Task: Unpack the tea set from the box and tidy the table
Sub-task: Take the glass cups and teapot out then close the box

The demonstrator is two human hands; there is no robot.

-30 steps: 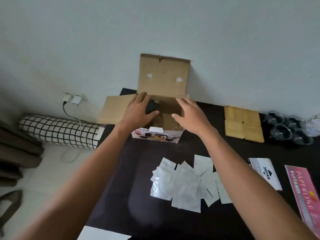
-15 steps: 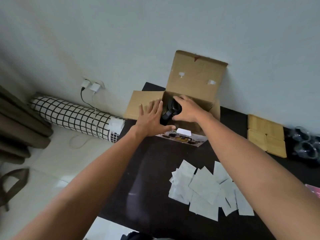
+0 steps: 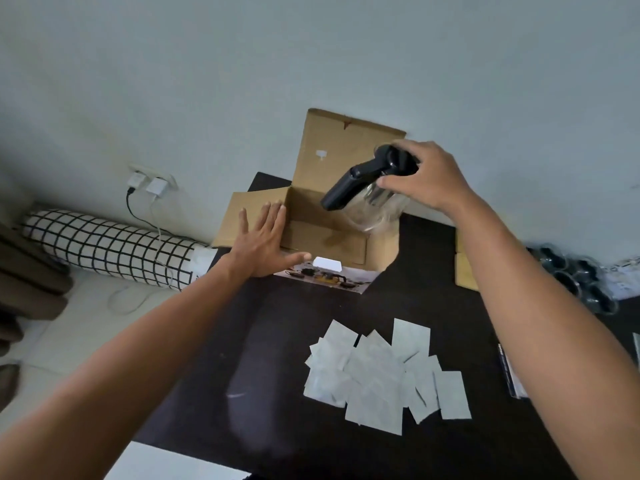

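The fingers of the right hand [image 3: 427, 176] curl down over the black lid of a clear glass teapot with a long black handle [image 3: 367, 188], gripping it from above, so the pot hangs just under the palm, above the far right corner of the open brown cardboard box [image 3: 322, 233]. The handle's long axis slants down and to the left, its free end pointing toward the left hand; the glass body sits below the lid, tilted. The left hand [image 3: 261, 242] lies flat with its fingers straight and slightly spread, pressing on the box's left wall and side flap. One teapot and one box are in view. On the dark table [image 3: 277, 341] nearer the camera lies a loose heap of silver-grey flat sachets [image 3: 384, 375], overlapping too much for a sure count. At the far right stands a cluster of dark glass cups [image 3: 575, 275], partly blurred, number unclear
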